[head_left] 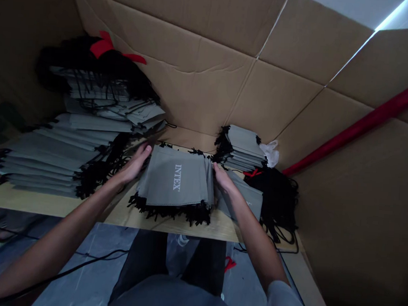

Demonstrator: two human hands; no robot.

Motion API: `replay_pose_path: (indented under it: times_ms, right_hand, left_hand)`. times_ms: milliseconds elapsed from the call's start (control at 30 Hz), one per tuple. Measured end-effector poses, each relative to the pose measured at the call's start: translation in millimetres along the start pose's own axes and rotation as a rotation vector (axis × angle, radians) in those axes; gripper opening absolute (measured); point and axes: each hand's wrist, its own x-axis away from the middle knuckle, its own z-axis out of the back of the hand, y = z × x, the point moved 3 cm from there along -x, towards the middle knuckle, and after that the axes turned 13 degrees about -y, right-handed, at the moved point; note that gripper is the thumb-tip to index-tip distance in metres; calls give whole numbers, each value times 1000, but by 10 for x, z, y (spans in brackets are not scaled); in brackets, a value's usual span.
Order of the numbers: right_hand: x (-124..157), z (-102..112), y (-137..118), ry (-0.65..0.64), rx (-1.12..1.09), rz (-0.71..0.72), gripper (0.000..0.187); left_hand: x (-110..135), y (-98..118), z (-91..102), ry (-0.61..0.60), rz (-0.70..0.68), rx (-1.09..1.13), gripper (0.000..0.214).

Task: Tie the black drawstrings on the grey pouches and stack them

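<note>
A thick stack of grey fabric pouches (165,176) lies in front of me, its top piece printed "INTEX". Black cord ends stick out along its near and far edges. My left hand (135,164) is at the stack's left side, fingers extended and thumb raised; I cannot tell whether it touches. Against the right side rests my right hand (223,176), palm facing inward and fingers stretched out, partly hidden by the stack's edge. Beneath and beside my right forearm lie more loose grey pouches (253,196).
Large piles of grey pouches (50,156) with black cords fill the left, topped by a red strip (102,48). A smaller stack (244,144) stands at back right, near a black cord bundle (279,200). Cardboard walls (206,27) enclose the wooden table (171,226). A red pole (359,124) slants at right.
</note>
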Motion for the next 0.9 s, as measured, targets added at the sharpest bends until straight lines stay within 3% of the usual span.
replay_pose_path:
  times_ms: [167,300,433,500,633,700,800,900]
  right_hand:
    - [96,25,62,-84,126,6,33]
    - [283,43,108,-79,247,78,31]
    - [441,39,158,-43,352,133,30]
    - [491,40,177,-37,388,158,28]
    - [553,70,189,-50,422,203,26]
    - [578,95,186,-52,420,213,26]
    - [605,123,169,-29,394,204,26]
    - [609,146,123,41,337,168,27]
  left_hand:
    - [-46,58,321,224,-118,-271,79]
    - [-25,141,517,379,-123,-453,102]
    - [-143,79,687,514,-60,-514,123]
    - [-223,2,755,534,-24,-523,112]
    - [-295,-82,807,527,0,-546,50]
    - [-256,-39,807,546,2,-536,39]
    - [-78,171,823,635,-19,-487,32]
    - [256,556,833,768,-111,-439,34]
